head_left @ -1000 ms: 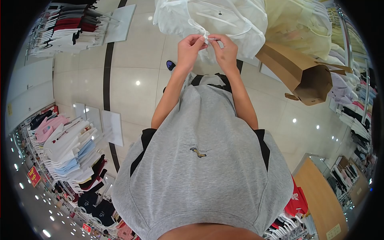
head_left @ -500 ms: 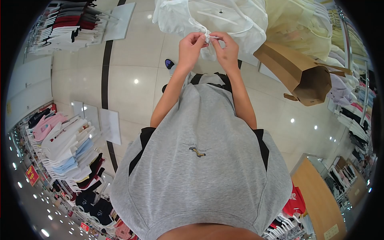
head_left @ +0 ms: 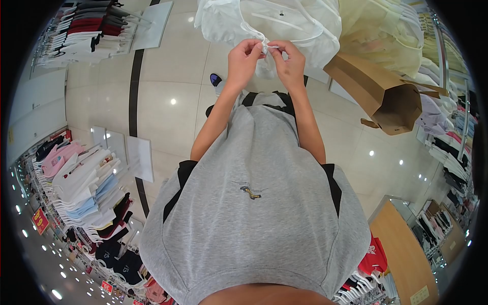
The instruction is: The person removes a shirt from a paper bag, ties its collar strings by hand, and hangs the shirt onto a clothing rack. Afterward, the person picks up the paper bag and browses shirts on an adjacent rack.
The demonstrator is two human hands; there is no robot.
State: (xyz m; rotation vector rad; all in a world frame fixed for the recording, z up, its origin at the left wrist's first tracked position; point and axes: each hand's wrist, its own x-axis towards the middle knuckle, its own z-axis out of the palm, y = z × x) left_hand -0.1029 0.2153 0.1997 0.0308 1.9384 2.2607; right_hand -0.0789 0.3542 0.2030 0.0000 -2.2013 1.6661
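A sheer white garment [head_left: 223,23] hangs at the top centre, with white hanger parts showing through it. My left hand [head_left: 245,62] pinches the garment's gathered edge at its lower side. Close beside it, almost touching, my right hand [head_left: 288,63] pinches the same edge between thumb and fingers. The small detail between the fingertips is too fine to make out. To the right of the white garment hang pale yellow sheer garments [head_left: 378,38].
An open brown paper bag [head_left: 358,81] hangs right of my hands. Racks of clothes [head_left: 86,188] stand at the left, with more dark and red clothes [head_left: 94,25] at the upper left. A wooden counter [head_left: 401,244] is at the lower right. Tiled floor [head_left: 170,122] lies below.
Both hands have moved very slightly up and to the right, still pinching the white garment's edge. The left-hand racks have shifted slightly left in view.
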